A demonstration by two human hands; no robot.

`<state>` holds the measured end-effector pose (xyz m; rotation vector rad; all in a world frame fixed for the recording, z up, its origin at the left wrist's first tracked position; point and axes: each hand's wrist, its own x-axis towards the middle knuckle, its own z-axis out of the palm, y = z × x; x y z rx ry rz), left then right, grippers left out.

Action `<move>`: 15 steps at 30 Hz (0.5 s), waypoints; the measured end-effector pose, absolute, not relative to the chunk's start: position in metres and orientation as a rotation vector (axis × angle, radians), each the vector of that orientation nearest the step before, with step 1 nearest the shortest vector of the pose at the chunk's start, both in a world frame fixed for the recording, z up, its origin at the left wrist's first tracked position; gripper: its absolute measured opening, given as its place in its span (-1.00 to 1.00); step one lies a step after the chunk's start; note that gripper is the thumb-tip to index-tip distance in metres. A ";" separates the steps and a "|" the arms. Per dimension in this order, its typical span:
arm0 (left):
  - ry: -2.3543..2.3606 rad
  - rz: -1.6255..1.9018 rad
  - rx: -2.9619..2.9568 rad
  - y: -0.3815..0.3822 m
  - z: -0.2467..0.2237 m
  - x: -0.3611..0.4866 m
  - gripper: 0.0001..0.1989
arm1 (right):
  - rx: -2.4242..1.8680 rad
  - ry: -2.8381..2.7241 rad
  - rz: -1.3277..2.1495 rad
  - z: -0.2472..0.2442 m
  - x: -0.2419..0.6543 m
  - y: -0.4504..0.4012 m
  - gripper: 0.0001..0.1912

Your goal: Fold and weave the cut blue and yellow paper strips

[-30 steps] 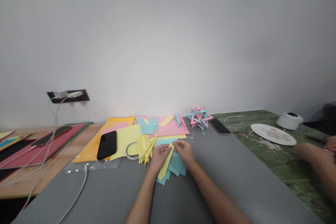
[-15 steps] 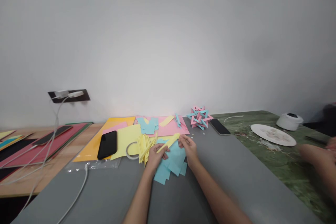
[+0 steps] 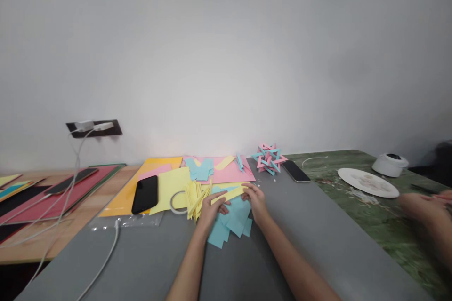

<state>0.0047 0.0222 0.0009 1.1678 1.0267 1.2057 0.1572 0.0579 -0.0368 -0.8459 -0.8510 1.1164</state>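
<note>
**Both hands pinch a yellow paper strip above the blue pieces**

The person's left hand [image 3: 211,207] and right hand [image 3: 254,199] each close their fingertips on one end of a narrow yellow strip [image 3: 229,194], so the strip spans the gap between them, its left end a little nearer and lower than its right. Holding it by the two ends keeps it taut and flat, with its middle free. The strip sits just above a loose heap of blue paper pieces [image 3: 231,221] on the grey table [image 3: 318,235], near the person and within easy reach.

Just left of the left hand stands a fanned bundle of yellow strips [image 3: 195,194], close enough that single strips can be taken from it. A roll of tape [image 3: 175,203] lies touching that bundle on a yellow sheet [image 3: 169,188], with a black phone [image 3: 144,194] further left on an orange sheet [image 3: 123,200]. Farther back, a pink sheet [image 3: 226,171] carries more blue cut-outs [image 3: 199,168], and a woven pink-and-blue paper model [image 3: 269,158] sits beside a second phone [image 3: 295,170] near the wall.

At the far right, another person's hand [image 3: 422,207], blurred, rests over the green tabletop near a white plate [image 3: 367,182] and a white round device [image 3: 390,163]. Cables [image 3: 76,160] run from a wall socket at left.
</note>
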 end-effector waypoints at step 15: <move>0.956 1.357 1.221 0.019 -0.001 0.017 -0.72 | -0.735 -0.724 1.412 -0.031 0.137 0.042 -0.79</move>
